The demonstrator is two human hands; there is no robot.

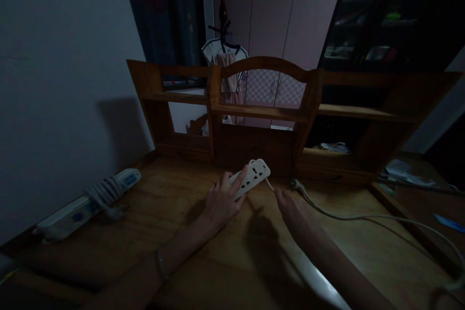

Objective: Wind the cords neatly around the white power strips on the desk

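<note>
My left hand (225,198) is wrapped round a white power strip (256,173), holding it tilted above the wooden desk, its sockets facing up. A pale cord (269,184) comes off the strip's far end, and my right hand (288,206) grips that cord with closed fingers. Part of the cord also passes by the fingers of my left hand. To the right of my right hand, a plug (296,184) lies on the desk, and its cable (348,216) curves away toward the right edge.
A second power strip (69,218), with its cord (105,193) wound round it, lies by the wall at left. A wooden shelf unit (261,114) stands along the desk's back. Plastic wrapping (405,172) and a blue item (449,223) are at right.
</note>
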